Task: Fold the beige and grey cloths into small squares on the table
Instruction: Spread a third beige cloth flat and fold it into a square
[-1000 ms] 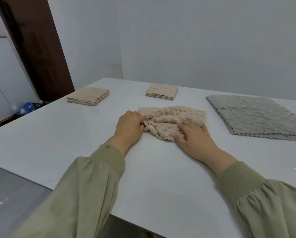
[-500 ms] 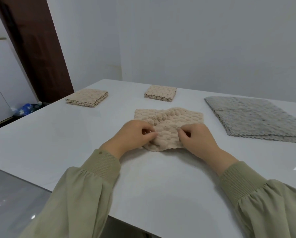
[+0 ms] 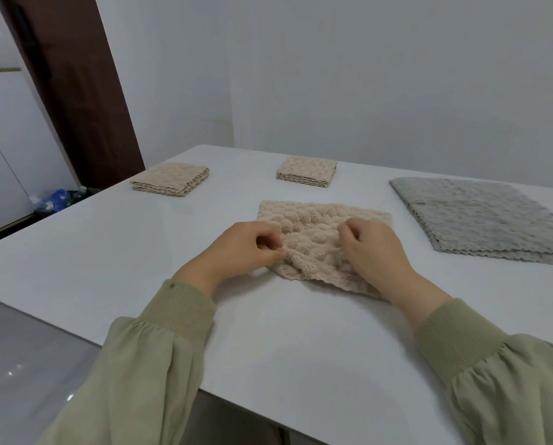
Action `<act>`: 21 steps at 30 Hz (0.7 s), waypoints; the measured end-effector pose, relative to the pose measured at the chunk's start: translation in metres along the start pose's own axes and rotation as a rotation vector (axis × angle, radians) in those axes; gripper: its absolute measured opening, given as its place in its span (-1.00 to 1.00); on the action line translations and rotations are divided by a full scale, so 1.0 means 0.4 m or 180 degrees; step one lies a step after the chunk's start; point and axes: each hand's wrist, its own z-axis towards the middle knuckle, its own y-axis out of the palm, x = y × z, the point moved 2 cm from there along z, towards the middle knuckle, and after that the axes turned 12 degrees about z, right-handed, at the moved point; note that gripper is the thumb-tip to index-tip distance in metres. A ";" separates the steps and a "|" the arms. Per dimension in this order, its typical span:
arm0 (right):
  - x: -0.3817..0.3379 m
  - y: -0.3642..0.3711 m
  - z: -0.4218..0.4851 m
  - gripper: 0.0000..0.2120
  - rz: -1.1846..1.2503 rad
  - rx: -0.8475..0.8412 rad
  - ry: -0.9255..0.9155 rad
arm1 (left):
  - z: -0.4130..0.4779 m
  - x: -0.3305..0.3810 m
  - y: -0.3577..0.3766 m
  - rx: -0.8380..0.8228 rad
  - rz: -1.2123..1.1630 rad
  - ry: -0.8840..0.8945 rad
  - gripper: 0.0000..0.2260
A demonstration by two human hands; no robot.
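Observation:
A bumpy beige cloth point(image 3: 316, 232) lies partly folded in the middle of the white table point(image 3: 108, 252). My left hand point(image 3: 239, 248) pinches its near left edge between thumb and fingers. My right hand point(image 3: 374, 248) grips its near right part, lifting a fold; the cloth's near right corner is hidden under that hand. Two beige cloths folded into small squares sit further back, one at the left point(image 3: 172, 178) and one in the centre point(image 3: 307, 171). A grey cloth point(image 3: 480, 216) lies flat and large at the right.
The table's left edge drops to a grey glossy floor point(image 3: 21, 364). A dark brown door frame point(image 3: 76, 85) and white walls stand behind. Blue and clear bottles point(image 3: 55, 199) sit on the floor by the frame. A white cabinet point(image 3: 2, 139) is at far left.
Both hands went from pressing flat on the beige cloth to pinching its near edge. The cloth has been spread wider and its near part pulled toward me.

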 end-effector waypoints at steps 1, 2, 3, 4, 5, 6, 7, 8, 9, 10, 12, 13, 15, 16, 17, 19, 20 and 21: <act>-0.002 0.007 0.001 -0.71 -0.0348 0.0051 -0.0185 | -0.003 -0.004 -0.002 -0.0043 -0.0070 -0.0002 -0.86; 0.002 0.024 0.000 -0.72 -0.0740 -0.0230 -0.0198 | -0.004 -0.009 -0.002 -0.0076 -0.0068 0.0021 -0.82; 0.017 0.048 -0.004 -0.65 -0.1085 -0.0712 -0.0038 | -0.007 -0.011 -0.002 -0.0096 -0.0017 0.0064 -0.80; 0.034 0.067 -0.009 -0.54 -0.1308 -0.1160 0.0179 | -0.008 -0.013 -0.002 -0.0110 0.0059 0.0109 -0.79; 0.045 0.076 -0.012 -0.45 -0.1376 -0.1401 0.0327 | -0.010 -0.013 -0.003 -0.0117 0.0128 0.0158 -0.78; 0.052 0.078 -0.012 -0.41 -0.1376 -0.1462 0.0358 | -0.010 -0.013 -0.003 -0.0125 0.0185 0.0209 -0.78; 0.057 0.076 -0.009 -0.39 -0.1363 -0.1436 0.0307 | -0.012 -0.010 -0.004 -0.0132 0.0190 0.0249 -0.76; 0.061 0.074 -0.006 -0.39 -0.1367 -0.1406 0.0265 | -0.012 -0.009 -0.005 -0.0152 0.0119 0.0232 -0.73; 0.063 0.070 -0.004 -0.39 -0.1382 -0.1399 0.0235 | -0.016 -0.005 -0.008 -0.0202 -0.0053 0.0137 -0.70; 0.066 0.066 -0.001 -0.40 -0.1408 -0.1424 0.0238 | -0.021 0.000 -0.014 -0.0290 -0.0299 0.0012 -0.69; 0.075 0.056 0.005 -0.41 -0.1422 -0.1479 0.0200 | -0.036 0.009 -0.025 -0.0646 -0.0836 -0.0052 -0.70; 0.077 0.050 0.006 -0.43 -0.1398 -0.1495 0.0164 | -0.042 0.017 -0.029 -0.0837 -0.1080 0.0003 -0.73; 0.086 0.033 0.012 -0.47 -0.1266 -0.1550 0.0107 | -0.045 0.028 -0.036 -0.0846 -0.1365 0.0053 -0.77; 0.089 0.023 0.014 -0.48 -0.1177 -0.1568 0.0069 | -0.039 0.028 -0.037 -0.0618 -0.1442 -0.0024 -0.77; 0.091 0.014 0.015 -0.46 -0.1107 -0.1572 0.0027 | -0.029 0.027 -0.037 -0.0282 -0.1486 -0.0154 -0.77; 0.090 0.003 0.018 -0.39 -0.1116 -0.1510 -0.0113 | -0.004 0.007 -0.031 0.0511 -0.1393 -0.0502 -0.75; 0.085 0.001 0.017 -0.39 -0.1142 -0.1426 -0.0187 | 0.008 -0.007 -0.027 0.0845 -0.1304 -0.0669 -0.73; 0.078 -0.001 0.017 -0.40 -0.1135 -0.1266 -0.0254 | 0.020 -0.022 -0.022 0.1066 -0.1247 -0.0790 -0.73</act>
